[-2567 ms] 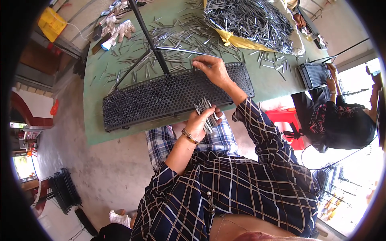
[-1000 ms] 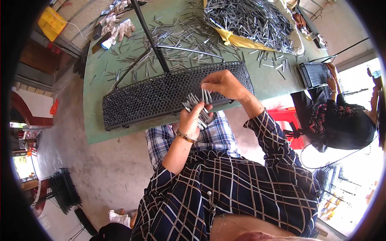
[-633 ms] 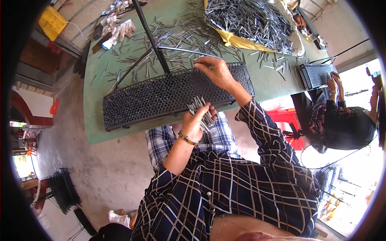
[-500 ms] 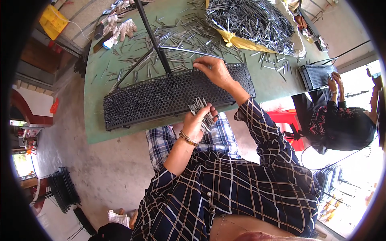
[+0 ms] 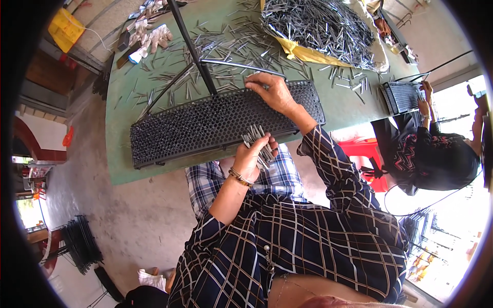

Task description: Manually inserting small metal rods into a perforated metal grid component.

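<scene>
A long black perforated tray (image 5: 205, 123) lies across the near edge of the green table (image 5: 123, 154). My left hand (image 5: 254, 154) is closed around a bundle of thin metal pins (image 5: 259, 143), held just in front of the tray's near edge. My right hand (image 5: 272, 92) rests on the tray's far right part, fingers bent down onto the holes; whether it pinches a pin I cannot tell.
Loose metal pins (image 5: 215, 46) are scattered over the table behind the tray. A big heap of pins (image 5: 318, 25) lies on a yellow sheet at the back right. A black bar (image 5: 192, 46) slants across the table. Another person (image 5: 436, 154) sits at the right with a similar tray (image 5: 403, 97).
One second ago my right hand was down at the bundle in my left hand. It has since gone back up onto the tray's far right part. The left hand stayed put.
</scene>
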The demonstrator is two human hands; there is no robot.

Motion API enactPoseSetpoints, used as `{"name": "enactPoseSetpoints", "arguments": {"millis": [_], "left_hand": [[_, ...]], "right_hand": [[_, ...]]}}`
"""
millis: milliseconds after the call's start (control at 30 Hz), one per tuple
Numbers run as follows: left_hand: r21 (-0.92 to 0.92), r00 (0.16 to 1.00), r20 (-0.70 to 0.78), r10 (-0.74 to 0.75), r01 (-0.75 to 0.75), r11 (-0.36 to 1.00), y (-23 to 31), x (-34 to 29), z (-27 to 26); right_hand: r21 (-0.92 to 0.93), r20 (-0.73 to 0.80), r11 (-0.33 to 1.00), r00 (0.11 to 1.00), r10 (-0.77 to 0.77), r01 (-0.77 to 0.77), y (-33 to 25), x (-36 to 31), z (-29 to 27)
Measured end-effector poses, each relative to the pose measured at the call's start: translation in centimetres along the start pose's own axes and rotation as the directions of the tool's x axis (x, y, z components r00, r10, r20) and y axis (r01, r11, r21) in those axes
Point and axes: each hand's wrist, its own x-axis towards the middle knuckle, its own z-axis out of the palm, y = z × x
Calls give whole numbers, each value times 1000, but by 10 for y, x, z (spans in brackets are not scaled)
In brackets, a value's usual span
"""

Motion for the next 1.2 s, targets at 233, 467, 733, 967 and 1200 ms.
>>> {"name": "enactPoseSetpoints", "arguments": {"millis": [233,467,733,967,1200], "left_hand": [[7,1000,0,-4,4,1000,0,0,0],[3,1000,2,-18,18,1000,-1,1,-1],[-23,1000,4,-11,11,1000,-1,2,0],[-14,1000,4,-13,13,1000,-3,1,0],[-9,1000,8,-16,16,1000,-4,1,-2]], "right_hand": [[-62,30,995,997,-71,73,-3,-2,-2],[-45,-3,997,998,-64,64,-1,-4,-4],[-113,38,987,993,-115,118,4,-6,-1],[-177,66,979,993,-93,104,-1,-8,3],[-228,57,966,992,-114,124,5,-9,7]]}}
